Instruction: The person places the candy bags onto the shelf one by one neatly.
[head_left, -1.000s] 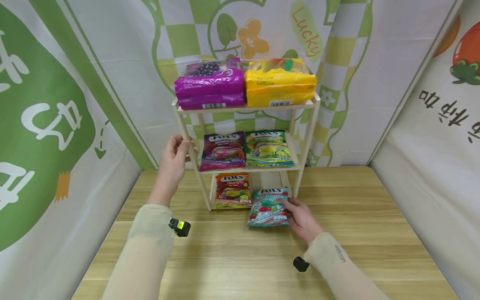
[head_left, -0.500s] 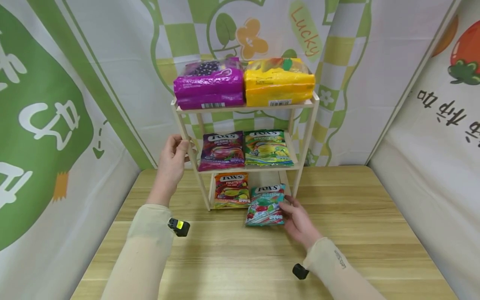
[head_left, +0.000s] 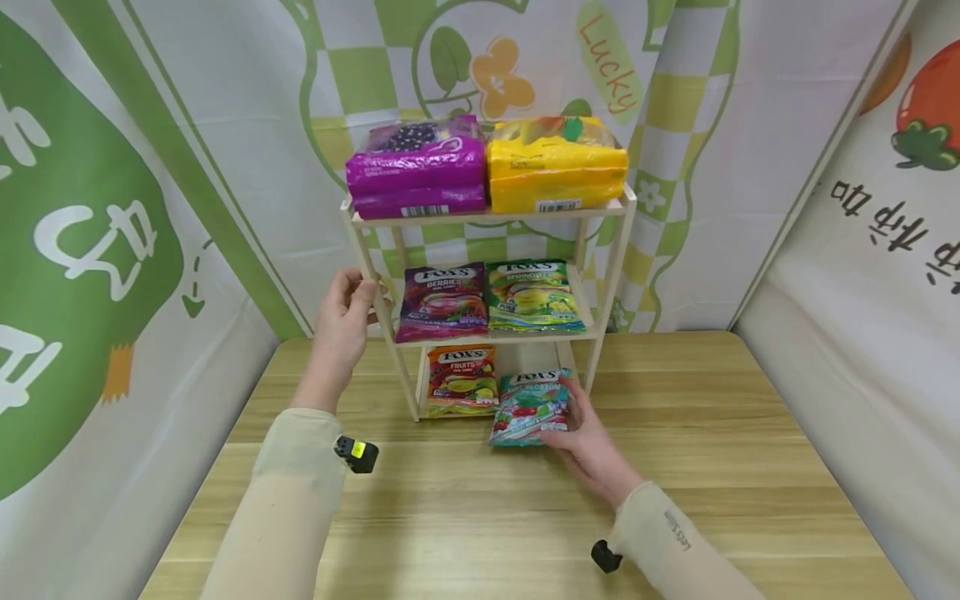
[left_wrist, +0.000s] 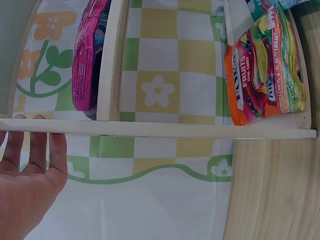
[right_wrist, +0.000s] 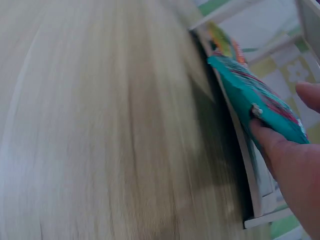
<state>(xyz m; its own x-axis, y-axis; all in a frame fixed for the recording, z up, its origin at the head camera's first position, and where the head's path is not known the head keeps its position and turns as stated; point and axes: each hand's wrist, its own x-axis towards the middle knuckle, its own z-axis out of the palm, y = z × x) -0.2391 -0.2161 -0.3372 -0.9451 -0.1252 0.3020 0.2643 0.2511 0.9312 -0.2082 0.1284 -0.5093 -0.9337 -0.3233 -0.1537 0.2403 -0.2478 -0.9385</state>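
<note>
My left hand (head_left: 347, 325) grips the left upright of a pale wooden three-tier shelf rack (head_left: 384, 310); in the left wrist view its fingertips (left_wrist: 37, 140) reach behind that wooden bar. My right hand (head_left: 591, 446) holds a teal candy bag (head_left: 528, 408) by its right side, thumb low and fingers higher up. The bag lies tilted at the front right of the bottom shelf, its lower end past the front edge. Left of it sits an orange candy bag (head_left: 462, 379). In the right wrist view the teal bag (right_wrist: 260, 95) hides part of the shelf.
The middle shelf bears a dark purple candy bag (head_left: 442, 302) and a green-yellow one (head_left: 534, 296). On top stand a purple package (head_left: 418, 179) and a yellow package (head_left: 557, 171). A wooden table (head_left: 450, 517) spreads in front; printed curtains (head_left: 690, 250) surround it.
My right hand has shifted its grasp on the teal bag, its thumb now nearer the bag's lower edge. The bag has moved slightly left and back. My left hand stays on the upright.
</note>
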